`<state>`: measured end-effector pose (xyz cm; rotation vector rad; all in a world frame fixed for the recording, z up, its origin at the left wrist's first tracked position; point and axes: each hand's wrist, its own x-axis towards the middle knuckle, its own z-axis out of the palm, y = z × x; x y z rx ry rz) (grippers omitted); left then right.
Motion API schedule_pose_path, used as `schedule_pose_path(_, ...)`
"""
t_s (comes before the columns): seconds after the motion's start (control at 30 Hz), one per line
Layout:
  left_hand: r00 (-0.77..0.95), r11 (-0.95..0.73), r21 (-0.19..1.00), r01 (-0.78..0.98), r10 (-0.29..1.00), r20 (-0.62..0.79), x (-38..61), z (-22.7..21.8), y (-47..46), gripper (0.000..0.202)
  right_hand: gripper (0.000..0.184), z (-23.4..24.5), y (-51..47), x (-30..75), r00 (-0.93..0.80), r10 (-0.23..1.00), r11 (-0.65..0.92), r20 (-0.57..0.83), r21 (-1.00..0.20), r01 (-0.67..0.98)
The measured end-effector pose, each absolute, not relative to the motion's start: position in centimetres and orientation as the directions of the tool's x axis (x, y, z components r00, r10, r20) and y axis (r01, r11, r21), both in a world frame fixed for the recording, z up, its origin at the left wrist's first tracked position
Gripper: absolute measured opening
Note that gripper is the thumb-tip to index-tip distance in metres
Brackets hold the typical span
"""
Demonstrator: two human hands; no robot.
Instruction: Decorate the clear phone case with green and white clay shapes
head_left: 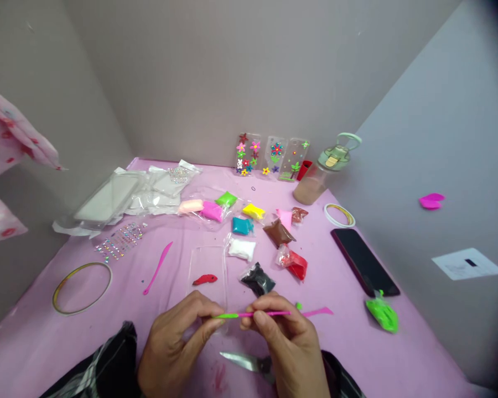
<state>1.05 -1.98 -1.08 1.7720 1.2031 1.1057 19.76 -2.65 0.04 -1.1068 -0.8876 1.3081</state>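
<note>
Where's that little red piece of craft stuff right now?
In the head view, the red piece sits left of centre, within the outline of the clear case, just beyond the left hand.

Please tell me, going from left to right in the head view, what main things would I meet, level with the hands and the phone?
Large ring → left hand → green piece → right hand → phone → white paper.

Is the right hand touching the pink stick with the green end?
Touching. The head view shows the right hand pinching the pink stick between thumb and fingers.
</note>
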Motion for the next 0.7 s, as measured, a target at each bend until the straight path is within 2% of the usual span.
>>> schedule_pose_path(0.1,0.168,-0.312,0.88,0.358,0.949,0.268,1.1,-1.1,-2.1,0.007,0.011,0.1,-2.8,19.7,0.098,0.99,-0.07,-0.102,-0.957,-0.283)
schedule_pose_path(0.37,0.198,-0.396,0.87,0.294,0.915,0.35,1.6,0.0,-1.8,0.019,0.009,0.4,-2.8,19.8,0.045,0.993,-0.095,-0.112,-0.957,-0.275)
schedule_pose_path(0.57,0.225,-0.476,0.79,0.386,0.879,0.42,0.6,0.3,-1.0,0.021,0.016,0.8,-2.4,20.5,-0.032,0.974,-0.226,-0.224,-0.962,-0.15)
schedule_pose_path(0.7,0.184,-0.456,0.759,0.466,0.888,0.421,-0.5,-0.1,-0.9,0.018,0.017,0.8,-2.2,20.4,-0.058,0.961,-0.276,-0.271,-0.956,-0.101)
